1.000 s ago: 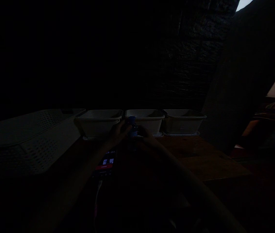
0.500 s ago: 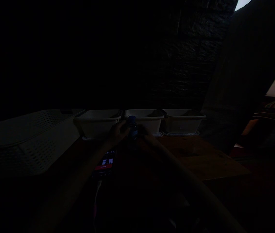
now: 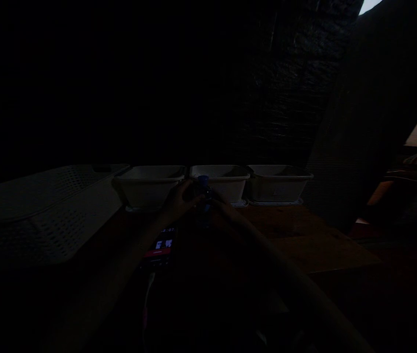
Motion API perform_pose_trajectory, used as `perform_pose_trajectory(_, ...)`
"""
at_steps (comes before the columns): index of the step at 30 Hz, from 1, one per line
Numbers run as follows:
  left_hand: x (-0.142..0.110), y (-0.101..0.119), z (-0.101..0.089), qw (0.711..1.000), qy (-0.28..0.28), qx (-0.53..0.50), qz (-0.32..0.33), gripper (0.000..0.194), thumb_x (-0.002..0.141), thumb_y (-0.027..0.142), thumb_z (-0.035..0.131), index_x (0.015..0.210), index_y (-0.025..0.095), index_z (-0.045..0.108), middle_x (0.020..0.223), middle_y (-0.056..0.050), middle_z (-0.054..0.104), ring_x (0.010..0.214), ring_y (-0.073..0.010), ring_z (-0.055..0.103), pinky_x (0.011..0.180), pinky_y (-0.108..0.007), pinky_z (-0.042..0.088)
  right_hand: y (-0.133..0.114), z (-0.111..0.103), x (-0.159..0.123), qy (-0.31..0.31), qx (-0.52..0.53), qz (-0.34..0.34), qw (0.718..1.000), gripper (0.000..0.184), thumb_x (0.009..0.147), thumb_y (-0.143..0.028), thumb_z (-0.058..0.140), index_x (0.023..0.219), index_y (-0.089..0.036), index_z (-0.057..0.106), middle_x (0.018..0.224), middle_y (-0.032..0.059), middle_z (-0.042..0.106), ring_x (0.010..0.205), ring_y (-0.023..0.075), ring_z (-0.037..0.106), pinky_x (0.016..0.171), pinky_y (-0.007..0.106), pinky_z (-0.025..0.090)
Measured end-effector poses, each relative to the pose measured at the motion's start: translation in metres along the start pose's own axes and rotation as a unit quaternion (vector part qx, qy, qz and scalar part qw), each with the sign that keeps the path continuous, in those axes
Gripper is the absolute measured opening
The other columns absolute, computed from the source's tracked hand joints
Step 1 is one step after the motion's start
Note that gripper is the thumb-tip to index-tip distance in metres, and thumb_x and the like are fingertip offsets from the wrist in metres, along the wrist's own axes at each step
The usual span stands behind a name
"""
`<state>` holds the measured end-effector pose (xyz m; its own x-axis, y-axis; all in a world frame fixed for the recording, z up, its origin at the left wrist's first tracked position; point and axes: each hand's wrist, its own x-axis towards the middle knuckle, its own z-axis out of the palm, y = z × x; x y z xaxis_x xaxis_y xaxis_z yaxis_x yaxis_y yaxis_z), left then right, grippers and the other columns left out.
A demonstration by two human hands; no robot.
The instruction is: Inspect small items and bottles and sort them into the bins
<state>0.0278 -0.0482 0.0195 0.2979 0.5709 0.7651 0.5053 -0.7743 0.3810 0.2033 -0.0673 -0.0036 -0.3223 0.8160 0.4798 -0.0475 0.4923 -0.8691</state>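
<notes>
A small bottle with a blue cap stands upright in the middle of the dim view, between both my hands. My left hand curls round its left side, with the thumb across the front just below the cap. From the right, my right hand closes on the bottle's other side, its fingers partly lost in shadow. A lit phone lies beneath my left forearm, and a pale cable runs from its lower end.
Behind my hands stand three light tubs, a left one, a middle one and a right one. A large perforated basket fills the left side. The wooden table ends at the right. Most surroundings are too dark to make out.
The bottle has shifted slightly to the right in view, and my left thumb lies further across its front. The tubs, basket and phone stay where they were.
</notes>
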Motion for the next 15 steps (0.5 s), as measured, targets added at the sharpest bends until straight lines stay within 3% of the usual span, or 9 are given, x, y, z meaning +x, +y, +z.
perform_pose_trajectory(9, -0.001, 0.003, 0.000, 1.000, -0.001, 0.000, -0.004, 0.040, 0.075, 0.040, 0.064, 0.109, 0.022, 0.054, 0.104, -0.005, 0.062, 0.092, -0.0183, 0.060, 0.079, -0.033, 0.049, -0.009, 0.003, -0.003, -0.001, 0.050, 0.025, 0.998, 0.042, 0.088, -0.016, 0.038, 0.130, -0.014, 0.042, 0.127, 0.0086, 0.053, 0.112, 0.0169, 0.051, 0.098, 0.039, 0.037)
perform_pose_trajectory(15, -0.001, 0.006, -0.001, 1.000, 0.002, -0.009, -0.005, 0.042, 0.074, 0.043, 0.065, 0.109, 0.022, 0.054, 0.103, -0.005, 0.062, 0.093, -0.0195, 0.060, 0.081, -0.033, 0.049, -0.013, 0.003, -0.004, -0.002, -0.017, 0.008, 1.000, 0.043, 0.089, -0.015, 0.038, 0.132, -0.017, 0.041, 0.128, 0.0091, 0.052, 0.112, 0.0178, 0.050, 0.095, 0.039, 0.040)
